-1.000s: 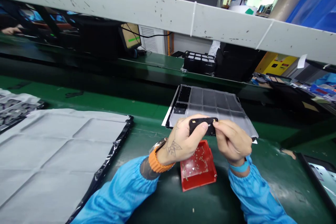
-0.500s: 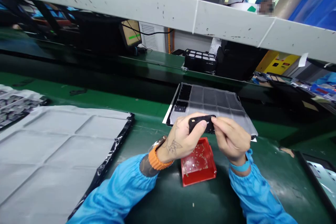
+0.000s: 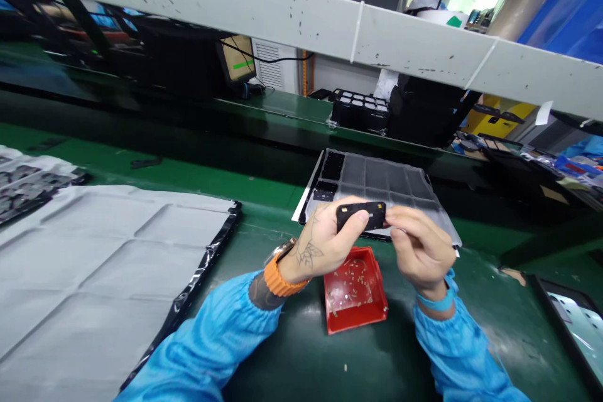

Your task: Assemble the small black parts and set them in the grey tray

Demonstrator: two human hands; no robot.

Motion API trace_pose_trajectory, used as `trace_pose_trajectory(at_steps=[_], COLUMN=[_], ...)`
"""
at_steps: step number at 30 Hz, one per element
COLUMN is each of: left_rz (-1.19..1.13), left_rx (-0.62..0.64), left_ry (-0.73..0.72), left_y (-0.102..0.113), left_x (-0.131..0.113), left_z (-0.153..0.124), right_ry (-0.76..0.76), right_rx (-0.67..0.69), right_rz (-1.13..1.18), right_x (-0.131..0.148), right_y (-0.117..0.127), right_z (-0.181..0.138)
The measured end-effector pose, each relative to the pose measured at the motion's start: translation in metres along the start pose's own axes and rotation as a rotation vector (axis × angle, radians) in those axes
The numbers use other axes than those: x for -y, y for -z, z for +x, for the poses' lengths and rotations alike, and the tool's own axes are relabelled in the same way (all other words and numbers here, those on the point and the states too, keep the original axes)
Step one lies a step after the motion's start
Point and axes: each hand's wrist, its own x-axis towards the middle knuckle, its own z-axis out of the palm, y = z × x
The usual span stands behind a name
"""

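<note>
My left hand (image 3: pixel 325 235) is closed round a small black rectangular plastic part (image 3: pixel 374 220), its thumb lying across the face. Small gold-coloured pieces show near two of the part's upper corners. At the part's right end is my right hand (image 3: pixel 421 245), fingers curled and fingertips drawn together; whether anything tiny is between them is hidden. Below both hands sits a red bin (image 3: pixel 355 320) with many tiny brass-coloured pieces scattered on its bottom. Behind the hands lies a tray (image 3: pixel 396 182) lined with translucent grey sheet, with black parts (image 3: pixel 326 190) along its left side.
To the left is a large grey compartmented tray (image 3: pixel 108 251) with a black edge; another tray (image 3: pixel 28 179) beyond it holds dark parts. A white beam (image 3: pixel 282 9) crosses above the green bench (image 3: pixel 264 352). At right stands a black-framed tray (image 3: pixel 572 320) with pale pieces.
The black part has turned slightly, so a second gold-coloured piece shows at its right corner. My right fingertips have shifted slightly right and down, from the part's upper corner to its right end.
</note>
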Motion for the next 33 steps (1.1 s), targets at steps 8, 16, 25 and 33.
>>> trace_pose_trajectory(at_steps=[8, 16, 25, 33], left_rz=[0.218, 0.212, 0.231, 0.283], left_rx=[0.068, 0.141, 0.132, 0.095], left_ry=[0.006, 0.032, -0.035, -0.147], left_y=[0.022, -0.001, -0.015, -0.019], left_x=[0.019, 0.032, 0.033, 0.035], left_z=[0.021, 0.015, 0.008, -0.002], right_ry=[-0.362, -0.260, -0.033, 0.081], right_rx=[0.730, 0.486, 0.219, 0.194], right_rz=[0.040, -0.002, -0.130, -0.194], right_x=[0.008, 0.014, 0.016, 0.013], right_y=[0.010, 0.013, -0.003, -0.008], right_z=[-0.015, 0.006, 0.004, 0.002])
